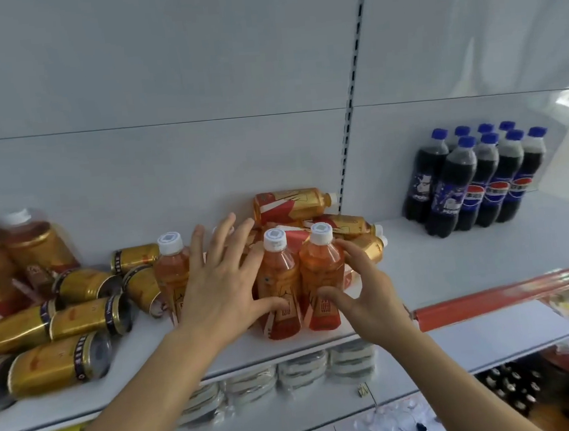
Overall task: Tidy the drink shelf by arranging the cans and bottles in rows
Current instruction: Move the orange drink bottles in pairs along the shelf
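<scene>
The left hand [225, 285], fingers spread, touches one tea bottle [278, 284]. The right hand [361, 287] curls round another bottle [323, 277]. A bump could tip them over.

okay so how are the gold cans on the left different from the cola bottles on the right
The gold cans lie on their sides in a loose heap; the cola bottles stand upright in tidy rows. The cans are short, opaque metal with dark bands near the ends; the bottles are taller clear plastic showing dark drink, with blue caps. Both sit on the same white shelf, and neither hand touches them.
</scene>
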Demonstrator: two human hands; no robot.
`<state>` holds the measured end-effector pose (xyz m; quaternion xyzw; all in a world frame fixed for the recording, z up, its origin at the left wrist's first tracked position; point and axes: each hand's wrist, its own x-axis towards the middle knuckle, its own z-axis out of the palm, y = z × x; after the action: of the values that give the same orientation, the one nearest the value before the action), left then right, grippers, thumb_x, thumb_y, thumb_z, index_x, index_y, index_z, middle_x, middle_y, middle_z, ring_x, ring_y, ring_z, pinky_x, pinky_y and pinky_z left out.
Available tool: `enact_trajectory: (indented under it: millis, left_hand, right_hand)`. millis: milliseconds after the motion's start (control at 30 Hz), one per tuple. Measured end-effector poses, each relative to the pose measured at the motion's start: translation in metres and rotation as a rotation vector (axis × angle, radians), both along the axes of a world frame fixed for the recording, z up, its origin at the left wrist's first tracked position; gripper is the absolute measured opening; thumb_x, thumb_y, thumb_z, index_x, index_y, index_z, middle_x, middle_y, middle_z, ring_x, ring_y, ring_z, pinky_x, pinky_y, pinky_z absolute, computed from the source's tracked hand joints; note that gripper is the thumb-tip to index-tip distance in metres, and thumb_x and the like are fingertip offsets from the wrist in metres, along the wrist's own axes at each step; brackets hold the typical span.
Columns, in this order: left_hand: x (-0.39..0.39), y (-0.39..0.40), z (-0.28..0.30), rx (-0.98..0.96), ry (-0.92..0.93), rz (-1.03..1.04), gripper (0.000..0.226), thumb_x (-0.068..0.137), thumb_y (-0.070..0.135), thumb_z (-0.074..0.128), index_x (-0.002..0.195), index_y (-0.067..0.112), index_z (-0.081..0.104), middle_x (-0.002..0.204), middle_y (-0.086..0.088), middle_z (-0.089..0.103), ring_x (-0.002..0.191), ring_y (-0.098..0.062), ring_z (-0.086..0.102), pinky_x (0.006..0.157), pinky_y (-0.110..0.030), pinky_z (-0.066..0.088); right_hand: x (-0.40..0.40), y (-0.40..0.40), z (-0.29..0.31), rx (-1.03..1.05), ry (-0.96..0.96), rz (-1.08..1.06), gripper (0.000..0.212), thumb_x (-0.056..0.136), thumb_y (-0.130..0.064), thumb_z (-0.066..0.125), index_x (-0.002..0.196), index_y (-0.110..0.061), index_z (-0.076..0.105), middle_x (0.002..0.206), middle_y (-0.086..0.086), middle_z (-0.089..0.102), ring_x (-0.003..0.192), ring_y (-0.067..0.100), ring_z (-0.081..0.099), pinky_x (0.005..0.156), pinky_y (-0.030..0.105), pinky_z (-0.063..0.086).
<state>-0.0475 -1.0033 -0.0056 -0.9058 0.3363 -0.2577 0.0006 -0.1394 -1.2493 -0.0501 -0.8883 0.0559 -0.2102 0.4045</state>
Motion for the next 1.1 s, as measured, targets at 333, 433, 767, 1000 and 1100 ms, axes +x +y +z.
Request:
enact_trajectory:
  millis: [333,433,767,1000,1100]
  left_hand:
    - [0.004,0.003,-0.004,0.004,-0.012,-0.016,0.104,0.072,0.088,0.065,0.142,0.011,0.060,0.161,-0.012,0.042,0.158,-0.040,0.023,0.124,-0.071,0.017]
    - [0.004,0.001,-0.003,0.013,-0.005,-0.020,0.106,0.072,0.087,0.066,0.145,0.011,0.057,0.162,-0.011,0.041,0.159,-0.040,0.021,0.125,-0.069,0.017]
    - [-0.004,-0.006,-0.001,0.074,-0.010,0.115,0.131,0.075,0.094,0.053,0.165,0.004,0.025,0.176,-0.019,0.007,0.163,-0.038,-0.008,0.124,-0.071,0.007]
    - [-0.035,0.004,0.007,0.014,-0.020,0.203,0.117,0.087,0.091,0.031,0.168,0.008,0.014,0.177,-0.017,-0.001,0.163,-0.034,-0.013,0.127,-0.067,0.007]
    - [-0.053,0.016,0.001,-0.025,-0.029,0.237,0.105,0.094,0.084,0.030,0.168,0.010,0.018,0.177,-0.016,0.005,0.164,-0.033,-0.008,0.128,-0.064,0.008]
  right_hand:
    - [-0.002,-0.007,-0.006,-0.324,0.033,0.062,0.112,0.087,-0.050,0.083,0.168,-0.043,0.006,0.170,-0.010,0.033,0.156,0.017,0.031,0.124,0.045,0.035]
    - [0.001,-0.006,-0.006,-0.311,0.025,0.074,0.108,0.089,-0.049,0.081,0.168,-0.042,0.007,0.169,-0.008,0.035,0.155,0.018,0.033,0.124,0.049,0.038]
    - [-0.004,-0.011,-0.004,-0.626,0.032,-0.021,0.110,0.095,-0.082,0.051,0.168,-0.036,-0.017,0.178,-0.011,-0.004,0.165,0.015,-0.005,0.134,0.047,0.009]
    - [-0.021,0.005,0.015,-0.761,-0.110,-0.178,0.093,0.103,-0.076,0.035,0.172,-0.021,0.007,0.180,0.007,-0.001,0.166,0.028,-0.007,0.133,0.056,0.012]
    - [-0.031,0.021,0.017,-0.786,-0.211,-0.151,0.088,0.104,-0.068,0.041,0.170,-0.013,0.021,0.178,0.014,0.009,0.166,0.033,0.000,0.131,0.060,0.016]
